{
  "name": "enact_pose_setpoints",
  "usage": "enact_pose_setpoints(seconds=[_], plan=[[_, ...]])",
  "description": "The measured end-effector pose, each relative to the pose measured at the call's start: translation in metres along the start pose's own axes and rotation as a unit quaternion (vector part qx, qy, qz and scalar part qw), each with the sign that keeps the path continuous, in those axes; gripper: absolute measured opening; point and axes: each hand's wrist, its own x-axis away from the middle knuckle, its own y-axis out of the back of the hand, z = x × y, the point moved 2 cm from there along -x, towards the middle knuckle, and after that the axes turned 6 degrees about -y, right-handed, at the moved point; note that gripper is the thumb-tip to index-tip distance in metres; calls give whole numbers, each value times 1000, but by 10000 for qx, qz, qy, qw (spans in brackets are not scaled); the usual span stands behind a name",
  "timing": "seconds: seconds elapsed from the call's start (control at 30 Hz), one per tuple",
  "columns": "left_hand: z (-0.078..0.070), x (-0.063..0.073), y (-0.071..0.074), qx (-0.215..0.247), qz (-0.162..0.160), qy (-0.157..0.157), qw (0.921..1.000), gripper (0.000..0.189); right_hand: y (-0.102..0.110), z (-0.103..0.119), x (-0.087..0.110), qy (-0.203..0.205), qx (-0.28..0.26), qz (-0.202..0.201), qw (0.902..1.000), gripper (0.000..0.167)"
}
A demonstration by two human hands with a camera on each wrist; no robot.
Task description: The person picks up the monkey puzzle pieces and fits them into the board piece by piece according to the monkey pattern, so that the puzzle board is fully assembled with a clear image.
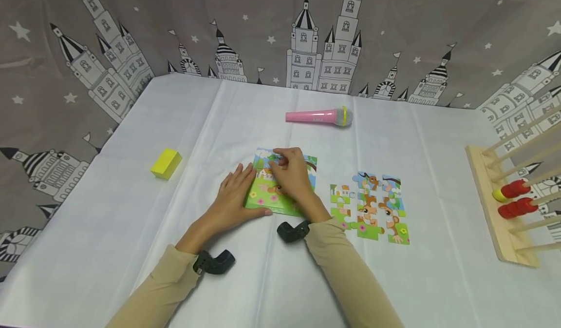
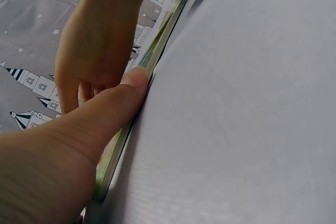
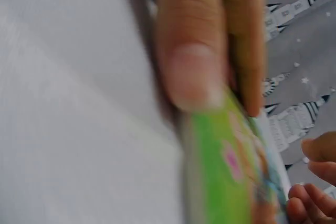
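A flat puzzle board (image 1: 263, 199) with a green meadow and monkey picture lies on the white cloth. My left hand (image 1: 234, 199) rests along its left side, fingers extended, thumb at the near edge. In the left wrist view that thumb (image 2: 137, 78) presses on the board's rim. Over the board's upper part is my right hand (image 1: 295, 174), with bent fingers and the thumb close to the surface. Whether a piece is between them is hidden. Right of the board lie several loose jigsaw pieces (image 1: 367, 210). The right wrist view is blurred.
A pink toy microphone (image 1: 311, 117) lies beyond the board. To the left is a yellow block (image 1: 166, 164). At the far right stands a wooden rack (image 1: 486, 196) with rods and red beads (image 1: 517, 207). A grey castle-print curtain (image 1: 258, 1) hangs behind.
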Motion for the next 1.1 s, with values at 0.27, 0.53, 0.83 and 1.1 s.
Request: enact_pose_setpoints(seconds=[0.27,0.53,0.83,1.1], plan=[[0,-1,0,22,3,58,10000,102,51,-7,9,104,394,183,9990,29],[-1,0,-1,35,-16,63,10000,103,124,-44,21,-548,1338,511,9882,35],[-1,0,0,76,11,97,9999,103,182,-83,34,-1039,1829,418,9767,42],[-2,0,-1,157,41,122,9998,103,188,-97,37,-1020,1908,381,9756,44]])
